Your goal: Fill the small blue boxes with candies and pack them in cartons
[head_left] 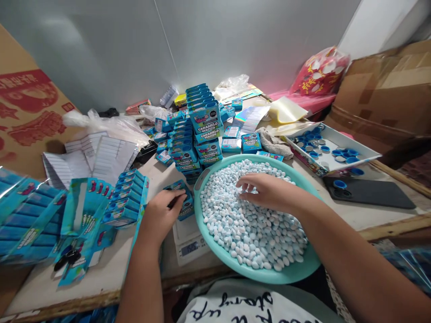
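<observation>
"CARAMELO MACIZO" ran in white capitals across the stacked blue boxes point(206, 121) on the counter point(106, 276), and the same two words showed on one single box point(251, 143) right of the stack. The smaller round logo above them was too blurred to read. One scale point(180, 233) had a lit display point(191, 249) whose digits seemed to begin with 15; the rest was unclear. The shirt point(232, 307) bore black script, upside down in view, with "up" legible. One carton point(37, 107) at far left carried red print, its characters too distorted to make out.

One small blue box point(187, 208) lay over the scale, under the left hand point(164, 211). That hand's fingers were bent, thumb near forefinger, touching the box; whether they gripped it could not be told. The right hand point(259, 190) was loosely curled over the candies point(249, 237), thumb apart from the fingers; whether any lay in its palm was hidden. The pale blue and white candies, beyond counting, filled one turquoise bowl point(262, 277). To the right were one tray point(365, 156) of loose caps and one black phone point(380, 194) with one blue cap point(340, 184) on it.
</observation>
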`<state>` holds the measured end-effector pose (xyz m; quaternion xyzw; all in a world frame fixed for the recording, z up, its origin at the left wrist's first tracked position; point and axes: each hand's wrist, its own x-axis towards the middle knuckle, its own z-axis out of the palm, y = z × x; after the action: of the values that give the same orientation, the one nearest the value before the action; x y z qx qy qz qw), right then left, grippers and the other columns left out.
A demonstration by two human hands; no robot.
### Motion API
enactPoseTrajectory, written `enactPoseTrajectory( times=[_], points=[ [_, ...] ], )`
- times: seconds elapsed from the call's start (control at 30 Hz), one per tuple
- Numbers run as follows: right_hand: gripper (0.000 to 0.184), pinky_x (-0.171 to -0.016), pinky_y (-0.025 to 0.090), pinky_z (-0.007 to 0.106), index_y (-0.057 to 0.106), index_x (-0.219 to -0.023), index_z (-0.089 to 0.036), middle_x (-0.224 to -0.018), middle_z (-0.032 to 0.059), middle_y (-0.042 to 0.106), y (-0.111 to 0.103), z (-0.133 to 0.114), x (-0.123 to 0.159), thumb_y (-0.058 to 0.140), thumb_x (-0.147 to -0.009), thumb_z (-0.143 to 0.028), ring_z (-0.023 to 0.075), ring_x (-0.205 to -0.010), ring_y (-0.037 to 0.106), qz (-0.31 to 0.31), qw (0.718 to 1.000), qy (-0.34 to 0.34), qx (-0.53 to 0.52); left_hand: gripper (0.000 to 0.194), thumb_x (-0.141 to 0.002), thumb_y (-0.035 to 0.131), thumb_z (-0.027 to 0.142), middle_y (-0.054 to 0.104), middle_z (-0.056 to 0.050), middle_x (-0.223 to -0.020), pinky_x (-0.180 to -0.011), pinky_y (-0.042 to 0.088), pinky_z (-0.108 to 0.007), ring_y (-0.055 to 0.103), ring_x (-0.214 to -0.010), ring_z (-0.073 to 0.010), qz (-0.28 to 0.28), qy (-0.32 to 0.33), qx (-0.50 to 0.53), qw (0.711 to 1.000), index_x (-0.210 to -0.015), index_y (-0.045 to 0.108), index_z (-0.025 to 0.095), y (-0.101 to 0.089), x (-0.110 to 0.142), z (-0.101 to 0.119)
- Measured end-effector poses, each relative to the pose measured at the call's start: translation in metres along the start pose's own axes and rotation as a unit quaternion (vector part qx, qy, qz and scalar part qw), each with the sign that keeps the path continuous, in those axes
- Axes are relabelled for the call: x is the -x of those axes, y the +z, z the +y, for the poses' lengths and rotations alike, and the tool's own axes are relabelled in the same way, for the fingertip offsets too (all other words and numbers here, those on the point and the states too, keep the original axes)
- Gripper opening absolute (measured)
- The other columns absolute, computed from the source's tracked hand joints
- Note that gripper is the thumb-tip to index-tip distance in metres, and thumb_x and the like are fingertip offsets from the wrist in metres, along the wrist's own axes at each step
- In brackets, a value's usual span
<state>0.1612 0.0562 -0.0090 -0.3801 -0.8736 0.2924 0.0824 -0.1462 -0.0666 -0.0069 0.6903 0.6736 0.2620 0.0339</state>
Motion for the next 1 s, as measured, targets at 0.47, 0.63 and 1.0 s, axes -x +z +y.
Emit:
enactPoseTrajectory(
  times=[0.47, 0.63, 1.0],
  points=[
    [0.022, -0.073, 0.051, 0.03, 0.07, -0.114, -0.02, -0.106, 0.0094, 0.074, 0.0, 0.001, 0.0, 0.064, -0.097, -0.032, 0.023, -0.093, 0.069, -0.009, 1.0, 0.005, -0.006, 0.023, -0.094, 0.065, 0.012, 0.075, -0.006, -0.113, -0.095, 0.056, -0.032, 0.071, -0.105, -0.0186, 0.095, 0.155, 0.049, 0.982, -0.115, 0.072, 0.021, 0.005, 0.012, 0.053],
    [0.022, -0.072, 0.052, 0.032, 0.071, -0.113, -0.02, -0.106, 0.0097, 0.074, -0.003, 0.0, 0.002, 0.062, -0.096, -0.033, 0.024, -0.093, 0.069, -0.02, 1.0, 0.005, -0.012, 0.021, -0.095, 0.066, 0.015, 0.073, -0.005, -0.111, -0.09, 0.057, -0.031, 0.069, -0.093, -0.0158, 0.172, 0.076, -0.012, 0.982, -0.114, 0.073, 0.02, -0.02, 0.004, 0.034],
    [0.022, -0.072, 0.052, 0.032, 0.071, -0.112, -0.021, -0.106, 0.0091, 0.075, -0.004, -0.003, 0.002, 0.063, -0.096, -0.034, 0.0241, -0.093, 0.07, -0.02, 1.0, 0.015, -0.015, 0.019, -0.097, 0.065, 0.021, 0.073, -0.005, -0.114, -0.083, 0.056, -0.031, 0.07, -0.098, -0.0188, 0.156, 0.026, -0.036, 0.987, -0.115, 0.073, 0.019, -0.016, 0.012, 0.02]
  ],
)
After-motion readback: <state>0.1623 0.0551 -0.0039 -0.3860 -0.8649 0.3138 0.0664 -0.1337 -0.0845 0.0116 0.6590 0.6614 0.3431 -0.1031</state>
